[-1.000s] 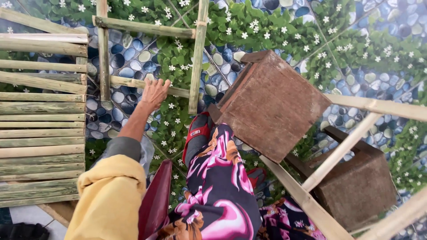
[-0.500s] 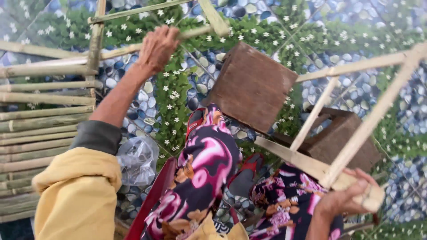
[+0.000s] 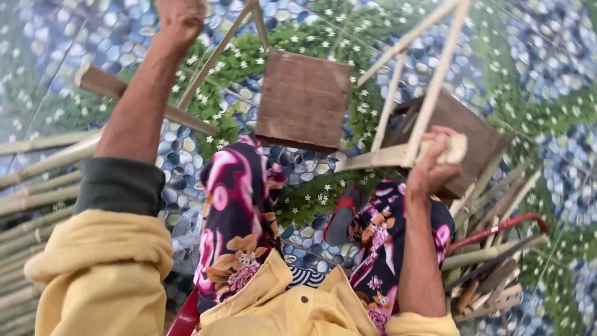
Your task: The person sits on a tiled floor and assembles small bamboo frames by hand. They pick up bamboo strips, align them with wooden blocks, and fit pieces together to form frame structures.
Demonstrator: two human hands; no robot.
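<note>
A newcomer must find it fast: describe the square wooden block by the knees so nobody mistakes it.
Start at the floor mat printed with blue pebbles, leaves and white flowers. Just beyond the person's left knee, between the two raised arms, sits a wooden block. Its flat, dark-brown square top is bare, unlike the second block near the right hand, which is crossed by the pale bamboo frame.

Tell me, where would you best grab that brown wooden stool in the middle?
Probably by the near edge of the stool's flat square top, reaching in from the person's side: that edge faces them, unobstructed, while bamboo slats cross just to its right.
</note>
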